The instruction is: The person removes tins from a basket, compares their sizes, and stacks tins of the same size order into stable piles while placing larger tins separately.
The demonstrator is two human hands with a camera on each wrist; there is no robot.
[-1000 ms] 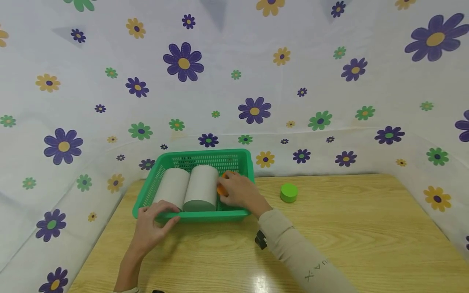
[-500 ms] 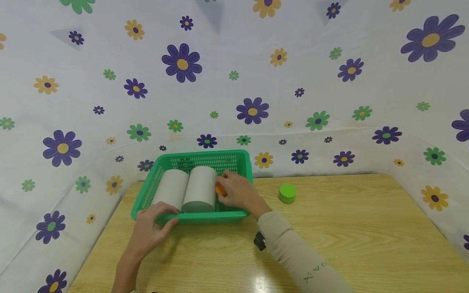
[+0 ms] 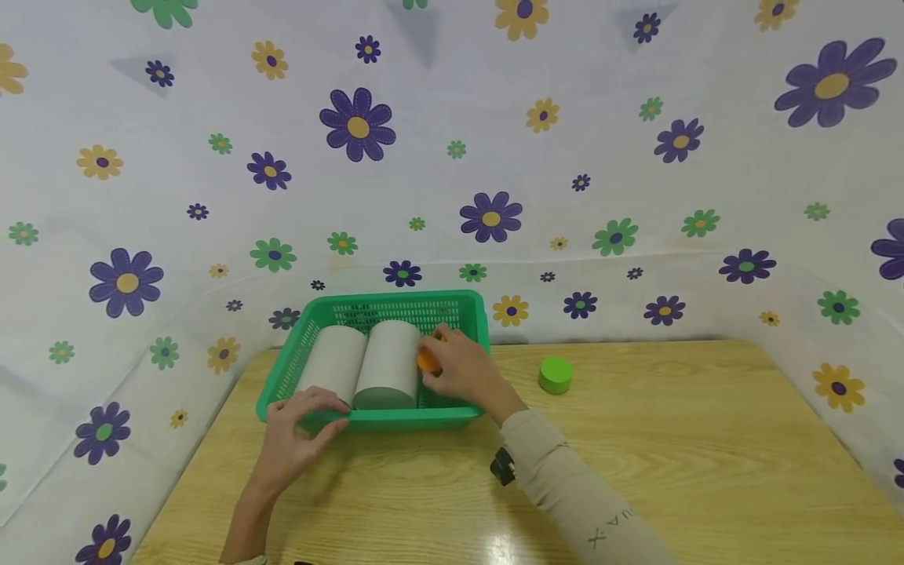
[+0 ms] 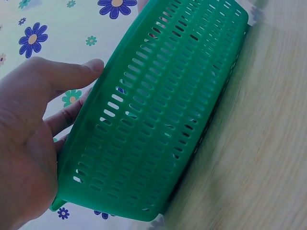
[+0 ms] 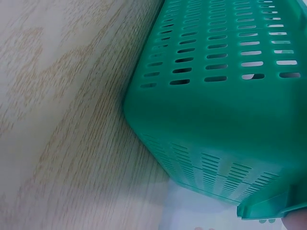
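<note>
A green plastic basket (image 3: 381, 420) with slotted walls stands on the table. Two white cylinders, a left one (image 3: 332, 361) and a right one (image 3: 387, 361), lie side by side in it. My left hand (image 3: 293, 439) grips the front rim near the left corner, fingers over the inside and thumb on the outer wall, as the left wrist view also shows. Inside the basket's right part, my right hand (image 3: 462, 369) holds a small orange rounded object (image 3: 428, 359) beside the right cylinder. The fingers cover much of it, and I cannot tell its exact kind.
A short bright green cylinder (image 3: 555, 375) stands on the wooden table (image 3: 671, 439) to the right of the basket. Behind the table hangs a white cloth (image 3: 424, 180) printed with flowers. The right sleeve (image 3: 565, 479) crosses over the table's front middle.
The orange object has turned or shifted slightly in my right hand, and its visible part now looks rounder. My left hand and the basket stay in place; the head view sways a little.
</note>
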